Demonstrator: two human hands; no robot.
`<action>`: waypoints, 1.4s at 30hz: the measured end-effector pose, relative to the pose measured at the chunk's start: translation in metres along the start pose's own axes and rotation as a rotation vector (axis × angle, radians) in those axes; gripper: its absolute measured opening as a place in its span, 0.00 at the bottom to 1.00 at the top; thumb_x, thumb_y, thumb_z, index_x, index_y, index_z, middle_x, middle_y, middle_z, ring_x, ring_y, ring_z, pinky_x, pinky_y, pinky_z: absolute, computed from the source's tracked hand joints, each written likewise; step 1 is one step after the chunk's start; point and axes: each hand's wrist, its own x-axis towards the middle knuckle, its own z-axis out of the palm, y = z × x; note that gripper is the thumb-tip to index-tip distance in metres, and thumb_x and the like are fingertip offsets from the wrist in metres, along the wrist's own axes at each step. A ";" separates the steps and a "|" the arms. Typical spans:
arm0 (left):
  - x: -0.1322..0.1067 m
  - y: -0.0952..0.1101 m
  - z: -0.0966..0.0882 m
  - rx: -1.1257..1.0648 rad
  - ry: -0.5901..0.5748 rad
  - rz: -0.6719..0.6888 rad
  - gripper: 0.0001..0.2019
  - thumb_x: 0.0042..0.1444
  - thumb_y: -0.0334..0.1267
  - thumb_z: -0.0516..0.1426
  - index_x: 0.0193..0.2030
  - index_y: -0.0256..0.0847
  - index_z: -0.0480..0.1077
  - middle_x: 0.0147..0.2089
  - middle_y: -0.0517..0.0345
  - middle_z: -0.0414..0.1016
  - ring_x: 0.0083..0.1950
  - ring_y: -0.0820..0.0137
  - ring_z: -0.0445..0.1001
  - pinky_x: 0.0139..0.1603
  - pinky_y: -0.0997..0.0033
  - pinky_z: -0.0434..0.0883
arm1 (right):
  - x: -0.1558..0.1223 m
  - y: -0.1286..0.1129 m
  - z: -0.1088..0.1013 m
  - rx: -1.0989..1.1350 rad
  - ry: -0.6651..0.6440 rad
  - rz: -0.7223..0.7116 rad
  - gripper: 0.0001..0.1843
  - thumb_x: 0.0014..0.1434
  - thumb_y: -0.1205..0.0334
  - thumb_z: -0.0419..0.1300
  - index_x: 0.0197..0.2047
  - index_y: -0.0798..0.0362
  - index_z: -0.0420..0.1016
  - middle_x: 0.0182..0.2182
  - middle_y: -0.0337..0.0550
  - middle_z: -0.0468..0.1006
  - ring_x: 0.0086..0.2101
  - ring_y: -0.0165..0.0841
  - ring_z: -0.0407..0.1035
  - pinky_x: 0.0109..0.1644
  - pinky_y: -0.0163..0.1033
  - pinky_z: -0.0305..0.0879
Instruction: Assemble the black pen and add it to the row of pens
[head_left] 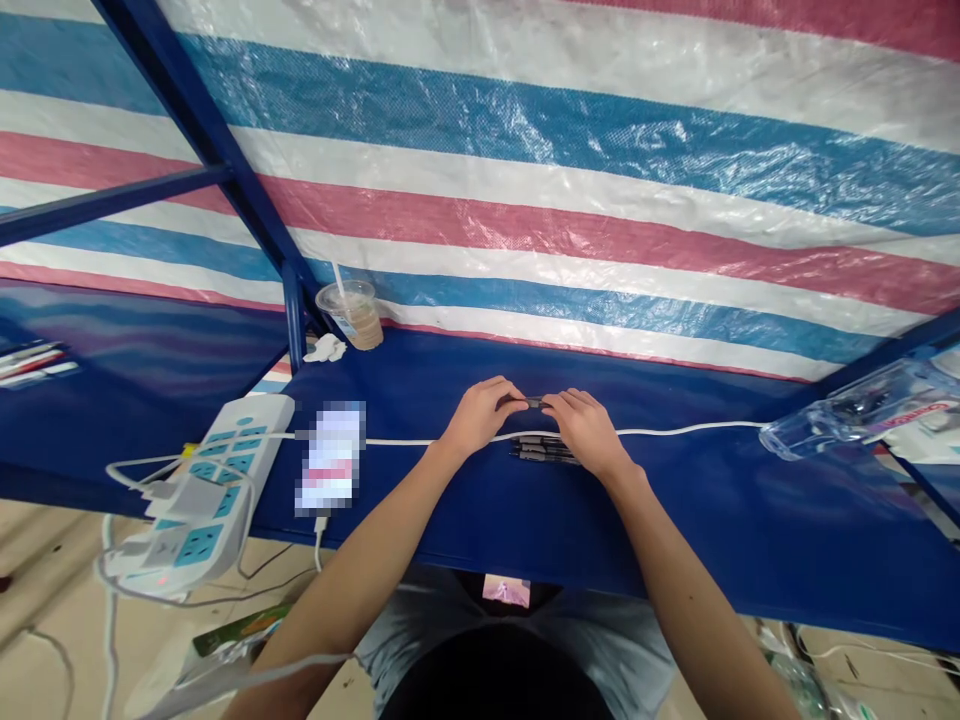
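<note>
In the head view both hands meet over the blue table (442, 520), fingertips closed on a short dark piece that looks like a black pen (534, 402). My left hand (484, 412) pinches its left end between thumb and fingers. On the other end, my right hand (585, 425) has a similar pinch. Most of the pen is hidden by the fingers. Just below lie several black pens (544, 450) side by side, partly covered by my right hand. A white cable (397, 442) runs across the table near the hands.
To the left are a lit phone (330, 460) on a charging cord and a white power strip (255, 425) with plugs. Farther back stand a drink cup (360, 315) and crumpled tissue (326, 348). A clear bottle (817, 425) lies at right. Striped sheeting (562, 220) hangs behind.
</note>
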 end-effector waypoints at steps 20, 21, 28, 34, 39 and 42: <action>0.002 0.004 -0.003 0.171 -0.113 -0.101 0.26 0.78 0.48 0.49 0.31 0.42 0.78 0.31 0.59 0.81 0.36 0.66 0.78 0.46 0.65 0.67 | -0.002 0.001 -0.001 0.042 0.164 -0.029 0.13 0.77 0.64 0.55 0.46 0.52 0.82 0.36 0.45 0.82 0.37 0.39 0.71 0.43 0.44 0.64; 0.002 0.004 -0.002 0.154 -0.111 -0.104 0.23 0.78 0.49 0.51 0.36 0.43 0.80 0.32 0.60 0.81 0.36 0.66 0.79 0.45 0.66 0.68 | -0.003 0.002 0.000 0.051 0.167 -0.026 0.13 0.77 0.64 0.55 0.48 0.51 0.82 0.37 0.46 0.83 0.37 0.39 0.72 0.44 0.44 0.65; -0.001 -0.007 0.003 0.059 0.080 0.008 0.10 0.73 0.41 0.59 0.57 0.45 0.74 0.49 0.55 0.81 0.45 0.66 0.78 0.48 0.67 0.74 | -0.007 0.012 0.004 0.139 0.231 -0.006 0.18 0.77 0.66 0.53 0.61 0.50 0.81 0.41 0.46 0.84 0.41 0.40 0.75 0.45 0.45 0.72; 0.000 -0.008 0.003 0.065 0.083 0.020 0.05 0.74 0.37 0.57 0.46 0.43 0.75 0.44 0.55 0.80 0.46 0.64 0.77 0.47 0.67 0.72 | -0.006 0.013 0.005 0.153 0.258 0.002 0.14 0.77 0.58 0.58 0.55 0.50 0.84 0.40 0.46 0.85 0.41 0.40 0.77 0.46 0.46 0.75; 0.000 -0.004 0.001 0.068 0.041 -0.022 0.09 0.75 0.39 0.55 0.44 0.42 0.75 0.44 0.55 0.80 0.47 0.63 0.76 0.49 0.64 0.70 | -0.006 0.011 0.007 0.167 0.265 0.021 0.14 0.77 0.58 0.57 0.54 0.50 0.84 0.41 0.46 0.84 0.41 0.40 0.78 0.45 0.46 0.75; 0.000 -0.004 0.000 0.066 0.032 -0.017 0.12 0.77 0.41 0.53 0.42 0.42 0.74 0.42 0.55 0.80 0.45 0.63 0.74 0.48 0.64 0.70 | -0.006 0.010 0.008 0.184 0.257 0.028 0.14 0.77 0.57 0.57 0.54 0.50 0.83 0.41 0.47 0.84 0.42 0.41 0.78 0.46 0.46 0.75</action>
